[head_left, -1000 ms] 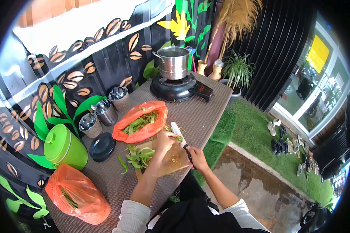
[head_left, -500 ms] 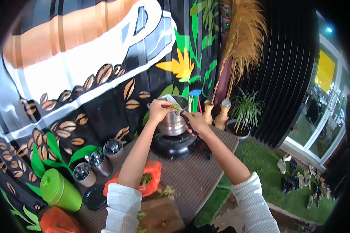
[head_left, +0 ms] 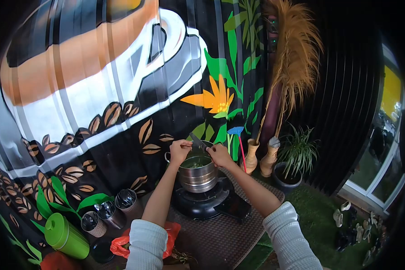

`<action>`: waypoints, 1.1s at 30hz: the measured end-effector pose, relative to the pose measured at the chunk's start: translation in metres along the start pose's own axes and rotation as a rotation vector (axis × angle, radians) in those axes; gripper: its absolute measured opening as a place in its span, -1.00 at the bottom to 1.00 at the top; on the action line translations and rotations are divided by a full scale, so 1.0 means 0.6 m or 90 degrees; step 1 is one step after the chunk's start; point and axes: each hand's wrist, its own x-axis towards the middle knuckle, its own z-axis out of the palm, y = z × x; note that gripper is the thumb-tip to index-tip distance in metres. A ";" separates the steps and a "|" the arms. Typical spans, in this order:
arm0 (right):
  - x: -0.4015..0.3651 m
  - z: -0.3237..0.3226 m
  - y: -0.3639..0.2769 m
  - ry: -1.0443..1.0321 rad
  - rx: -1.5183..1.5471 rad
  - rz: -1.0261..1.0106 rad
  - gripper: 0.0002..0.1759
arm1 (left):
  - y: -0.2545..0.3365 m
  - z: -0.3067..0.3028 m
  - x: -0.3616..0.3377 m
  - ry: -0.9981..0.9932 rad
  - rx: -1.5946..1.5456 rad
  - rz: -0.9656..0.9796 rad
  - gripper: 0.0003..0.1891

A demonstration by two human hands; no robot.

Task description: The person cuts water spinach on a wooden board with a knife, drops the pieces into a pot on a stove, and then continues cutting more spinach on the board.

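Above the steel pot (head_left: 198, 181), my right hand (head_left: 221, 155) grips a knife (head_left: 197, 141) by its handle. The blade points up and to the left. My left hand (head_left: 180, 151) is at the other side of the pot's mouth, fingers pinched together close to the blade; what they hold, if anything, is too small to make out. Some green pieces (head_left: 200, 163) show inside the pot. It stands on a black portable stove (head_left: 198, 204).
Red plastic bags (head_left: 173, 234) with greens lie under my left forearm. Cups of cutlery (head_left: 128, 202) and a green lidded canister (head_left: 65, 236) line the table's left. Vases (head_left: 251, 157) and a potted plant (head_left: 294, 155) stand beyond the right edge, by a painted wall.
The clump of green bits at my left fingers is gone from between them, and green pieces show in the pot. The view has tilted upward, so hands and pot sit lower.
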 end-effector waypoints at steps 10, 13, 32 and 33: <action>0.057 0.013 0.039 -0.047 0.139 0.047 -0.58 | 0.001 0.047 -0.020 -0.143 0.140 0.069 -0.81; 0.064 0.015 0.047 -0.047 0.144 0.048 -0.58 | -0.010 0.047 -0.016 -0.159 0.138 0.045 -0.82; 0.050 0.028 0.041 -0.036 0.169 0.030 -0.59 | 0.021 0.041 -0.045 -0.072 0.265 0.024 -0.85; 0.047 0.028 0.040 -0.040 0.165 0.026 -0.59 | 0.015 0.042 -0.040 -0.048 0.241 0.040 -0.85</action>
